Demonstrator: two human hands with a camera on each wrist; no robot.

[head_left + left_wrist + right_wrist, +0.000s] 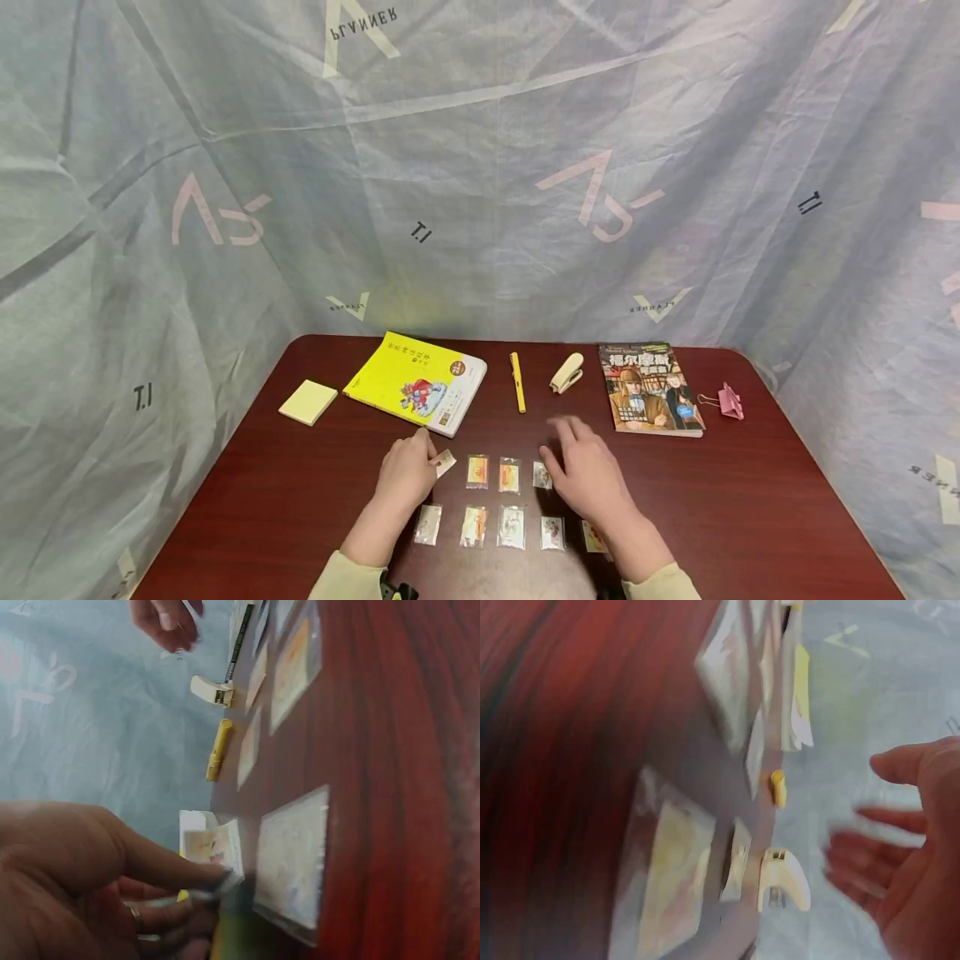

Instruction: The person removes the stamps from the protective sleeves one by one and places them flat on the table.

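Note:
My left hand [406, 472] pinches a small printed card [446, 463] between thumb and fingers at the left end of the back row. In the left wrist view the card [214, 846] is tilted up close beside a sleeved card [292, 862] lying on the table. My right hand [588, 473] is over the right end of that row, partly covering a card [541, 475]. Its fingers are spread and blurred, holding nothing in the right wrist view. Two orange-printed cards [477, 472] [509, 476] lie between the hands. Several more sleeved cards [512, 527] form a front row.
Behind the cards, on the dark red table [735, 517], lie a yellow book [405, 375], a yellow pen [518, 383], a cream stapler [567, 372] and a comic-style book [648, 392]. Sticky notes [308, 402] lie far left, a pink binder clip [729, 402] far right. Grey curtain [480, 208] surrounds the table.

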